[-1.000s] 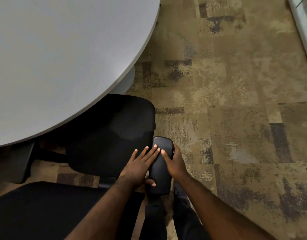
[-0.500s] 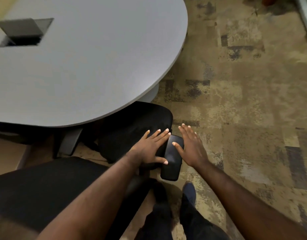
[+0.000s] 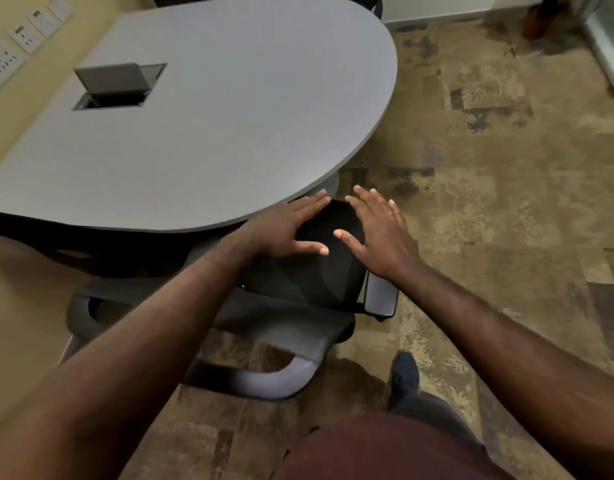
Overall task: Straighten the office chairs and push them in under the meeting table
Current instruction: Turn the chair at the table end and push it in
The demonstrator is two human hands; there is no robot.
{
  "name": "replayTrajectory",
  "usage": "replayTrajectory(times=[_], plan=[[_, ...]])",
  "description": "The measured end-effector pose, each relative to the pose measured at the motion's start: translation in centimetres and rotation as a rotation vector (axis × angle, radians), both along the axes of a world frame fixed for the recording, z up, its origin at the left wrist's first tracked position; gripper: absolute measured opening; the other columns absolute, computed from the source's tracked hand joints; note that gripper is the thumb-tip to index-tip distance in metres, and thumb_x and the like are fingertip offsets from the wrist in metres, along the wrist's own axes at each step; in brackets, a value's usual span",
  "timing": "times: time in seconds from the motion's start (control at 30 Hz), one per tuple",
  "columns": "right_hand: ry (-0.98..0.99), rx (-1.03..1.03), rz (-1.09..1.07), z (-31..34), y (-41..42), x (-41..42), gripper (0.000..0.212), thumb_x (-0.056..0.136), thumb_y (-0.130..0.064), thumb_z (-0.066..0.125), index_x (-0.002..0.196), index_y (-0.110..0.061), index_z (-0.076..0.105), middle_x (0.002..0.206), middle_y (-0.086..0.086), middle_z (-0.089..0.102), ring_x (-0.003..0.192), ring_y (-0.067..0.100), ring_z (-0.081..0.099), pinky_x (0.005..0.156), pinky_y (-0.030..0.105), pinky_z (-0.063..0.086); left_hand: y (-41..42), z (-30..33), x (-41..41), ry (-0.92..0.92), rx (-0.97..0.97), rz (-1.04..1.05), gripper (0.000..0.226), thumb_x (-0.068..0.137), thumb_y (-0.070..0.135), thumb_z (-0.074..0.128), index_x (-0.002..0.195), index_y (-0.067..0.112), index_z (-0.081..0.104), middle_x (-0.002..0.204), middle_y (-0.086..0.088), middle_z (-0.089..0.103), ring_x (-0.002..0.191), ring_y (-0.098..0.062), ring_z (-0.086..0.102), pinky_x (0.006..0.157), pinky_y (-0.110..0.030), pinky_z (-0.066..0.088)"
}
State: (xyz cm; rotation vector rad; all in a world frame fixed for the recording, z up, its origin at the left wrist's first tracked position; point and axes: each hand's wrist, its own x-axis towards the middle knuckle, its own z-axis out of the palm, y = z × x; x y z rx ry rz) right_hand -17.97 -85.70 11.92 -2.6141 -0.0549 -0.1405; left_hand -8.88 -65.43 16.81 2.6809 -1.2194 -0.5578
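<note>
Chair [image 3: 309, 271] is sitting partly tucked under the table [image 3: 229, 116], its black seat poking out from beneath the rounded end near us, and we're looking down on it from above. We're holding our left hand [image 3: 285, 230] flat over the seat's left side with fingers spread wide, not gripping anything, fingertips reaching up by the table edge. Our right hand [image 3: 378, 233] is doing the same over the right side, fingers splayed too, thumb pointing in toward the left thumb. Can't tell if the palms are actually pressing the seat or just hovering above it. Right armrest [image 3: 381, 296] is showing just below our right wrist. The table top is lying bare apart from a cable box [image 3: 120, 84] with its lid tipped up. Our shoe [image 3: 404, 375] is standing on the carpet [image 3: 506, 202] behind the chair.
</note>
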Motion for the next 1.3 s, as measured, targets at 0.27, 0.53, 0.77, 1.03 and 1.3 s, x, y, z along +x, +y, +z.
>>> replayTrajectory(times=[0.27,0.53,0.77,1.03,1.3], plan=[[-0.006,0.054,-0.011,6.1,12.8,-6.8,0.064,0.092,-0.062,0.048,0.142,-0.022,0.045,0.15,-0.001,0.045,0.143,0.021,0.03,0.117,0.053,0.017,15.6,4.4,-4.9,-0.007,-0.133,0.103,0.085,0.074,0.074,0.054,0.145,0.028,0.044,0.154,0.011,0.036,0.139,-0.01,0.037,0.115,-0.034,0.03],[0.291,-0.162,-0.01,5.8,22.5,-14.2,0.116,0.067,-0.096,0.011,0.148,-0.015,0.034,0.15,0.005,0.042,0.139,0.026,0.035,0.118,0.053,0.019,28.4,3.1,-7.7,0.016,0.056,0.238,0.101,0.061,0.096,0.042,0.135,0.028,0.056,0.135,0.004,0.06,0.123,-0.012,0.054,0.103,-0.031,0.041],[0.16,-0.344,-0.111,4.0,22.8,-15.4,0.135,0.055,-0.106,0.009,0.143,-0.009,0.043,0.137,0.008,0.053,0.129,0.028,0.046,0.116,0.048,0.027,29.7,1.6,-9.7,-0.22,0.052,0.146,0.105,0.06,0.1,0.031,0.133,0.029,0.056,0.128,0.006,0.062,0.12,-0.018,0.055,0.101,-0.035,0.037],[0.025,-0.402,-0.055,4.0,18.4,-15.5,0.111,0.061,-0.103,0.029,0.112,-0.013,0.068,0.105,0.002,0.071,0.098,0.023,0.066,0.095,0.044,0.049,27.1,0.7,-13.5,-0.314,0.024,0.226,0.11,0.055,0.104,0.03,0.131,0.03,0.057,0.127,0.01,0.063,0.118,-0.013,0.056,0.104,-0.035,0.036],[-0.027,-0.477,0.029,4.0,12.0,-13.7,0.099,0.06,-0.102,0.035,0.101,-0.019,0.07,0.094,-0.002,0.072,0.087,0.02,0.068,0.084,0.038,0.051,21.5,0.2,-16.7,-0.342,-0.013,0.413,0.114,0.051,0.107,0.023,0.124,0.028,0.061,0.12,0.012,0.066,0.112,-0.011,0.059,0.102,-0.035,0.039]])
